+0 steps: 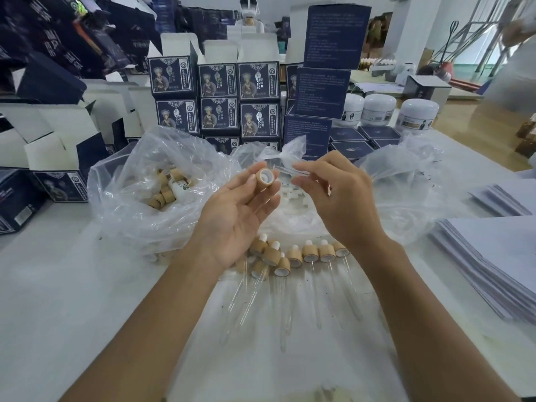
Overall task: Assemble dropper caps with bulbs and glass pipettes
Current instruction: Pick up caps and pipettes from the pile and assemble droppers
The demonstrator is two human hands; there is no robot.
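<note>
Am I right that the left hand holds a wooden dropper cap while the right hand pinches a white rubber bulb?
Not quite. In the head view the right hand pinches a clear glass pipette, not a bulb. The left hand does hold the wooden dropper cap.

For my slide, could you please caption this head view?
Left hand holds a wooden cap while right hand brings a glass pipette, above finished droppers.

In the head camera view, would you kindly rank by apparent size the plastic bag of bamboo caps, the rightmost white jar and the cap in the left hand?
1. Plastic bag of bamboo caps, clearly largest.
2. Rightmost white jar; it sits farther back, so its true size is understated.
3. Bamboo cap held in the left hand, smallest despite being nearer the camera.
</note>
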